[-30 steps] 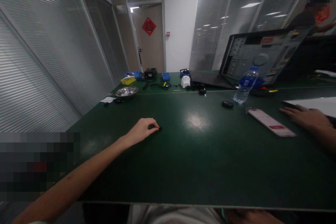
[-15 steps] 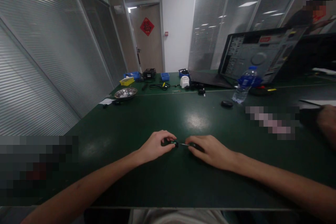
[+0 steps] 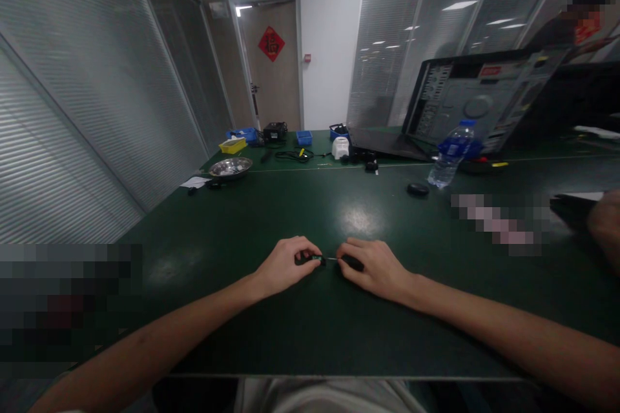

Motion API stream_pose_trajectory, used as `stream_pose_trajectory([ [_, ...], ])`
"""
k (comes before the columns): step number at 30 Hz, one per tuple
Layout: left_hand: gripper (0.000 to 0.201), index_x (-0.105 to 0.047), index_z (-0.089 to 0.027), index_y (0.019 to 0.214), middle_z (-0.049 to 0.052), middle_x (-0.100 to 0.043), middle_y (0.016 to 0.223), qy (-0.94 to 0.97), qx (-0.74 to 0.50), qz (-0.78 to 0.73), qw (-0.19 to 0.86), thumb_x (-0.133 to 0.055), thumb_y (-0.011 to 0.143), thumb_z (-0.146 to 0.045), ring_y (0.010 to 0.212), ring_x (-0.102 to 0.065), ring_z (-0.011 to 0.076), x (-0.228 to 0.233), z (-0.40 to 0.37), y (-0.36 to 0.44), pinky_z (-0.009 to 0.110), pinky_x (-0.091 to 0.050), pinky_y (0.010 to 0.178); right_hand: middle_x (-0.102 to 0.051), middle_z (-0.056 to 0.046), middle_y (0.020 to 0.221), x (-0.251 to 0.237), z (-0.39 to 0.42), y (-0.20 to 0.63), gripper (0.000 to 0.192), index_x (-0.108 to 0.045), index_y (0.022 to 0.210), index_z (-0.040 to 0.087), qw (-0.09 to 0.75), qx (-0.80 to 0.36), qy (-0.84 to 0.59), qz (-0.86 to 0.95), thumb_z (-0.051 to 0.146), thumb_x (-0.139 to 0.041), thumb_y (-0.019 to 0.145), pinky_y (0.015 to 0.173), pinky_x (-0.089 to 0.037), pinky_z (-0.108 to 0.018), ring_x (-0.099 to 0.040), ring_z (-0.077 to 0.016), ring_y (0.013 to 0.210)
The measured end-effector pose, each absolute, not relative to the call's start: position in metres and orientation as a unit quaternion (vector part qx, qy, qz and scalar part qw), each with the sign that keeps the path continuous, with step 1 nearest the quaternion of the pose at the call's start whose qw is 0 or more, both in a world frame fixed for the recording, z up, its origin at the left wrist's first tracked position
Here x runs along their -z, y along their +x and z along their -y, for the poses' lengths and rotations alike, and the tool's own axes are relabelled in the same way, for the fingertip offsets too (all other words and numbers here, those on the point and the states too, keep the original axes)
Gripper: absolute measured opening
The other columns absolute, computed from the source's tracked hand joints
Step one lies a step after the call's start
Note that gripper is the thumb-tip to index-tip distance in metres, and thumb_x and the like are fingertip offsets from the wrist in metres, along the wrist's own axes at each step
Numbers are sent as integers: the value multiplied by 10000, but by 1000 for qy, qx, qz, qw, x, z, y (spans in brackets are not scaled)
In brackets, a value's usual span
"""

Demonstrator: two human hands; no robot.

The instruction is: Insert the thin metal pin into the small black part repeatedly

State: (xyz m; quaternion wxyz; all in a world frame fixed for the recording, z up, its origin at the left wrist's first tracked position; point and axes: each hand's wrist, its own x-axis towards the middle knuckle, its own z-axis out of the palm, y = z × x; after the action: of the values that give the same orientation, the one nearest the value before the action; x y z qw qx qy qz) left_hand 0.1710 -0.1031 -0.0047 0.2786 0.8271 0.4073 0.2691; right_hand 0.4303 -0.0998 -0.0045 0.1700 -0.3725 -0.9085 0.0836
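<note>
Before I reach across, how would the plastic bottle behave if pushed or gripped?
The bottle stands tall and narrow, so it may tip if pushed near its cap. Its clear wall looks thin, so it would probably dent under a squeeze. I can't tell how full it is.

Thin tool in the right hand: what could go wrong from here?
The thin tool in the right hand points toward the left hand, so a slip might jab it. The small dark part sits in a fingertip grip and could twist loose under pressure. If dropped, it might be hard to spot against the dark green table.
</note>
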Motion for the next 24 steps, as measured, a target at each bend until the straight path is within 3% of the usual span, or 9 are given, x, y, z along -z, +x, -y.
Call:
stream_pose_trajectory([
  [24,178,-811,-246,1055,39,-767,1010,815,-309,-372,320,-721,906,-285,911,-701,185,14,104,179,294,-522,851,-651,-49,1013,9,97,424,236,-616,1143,207,144,-74,-309,937,326,-427,1066,680,-430,-271,-617,-165,809],
])
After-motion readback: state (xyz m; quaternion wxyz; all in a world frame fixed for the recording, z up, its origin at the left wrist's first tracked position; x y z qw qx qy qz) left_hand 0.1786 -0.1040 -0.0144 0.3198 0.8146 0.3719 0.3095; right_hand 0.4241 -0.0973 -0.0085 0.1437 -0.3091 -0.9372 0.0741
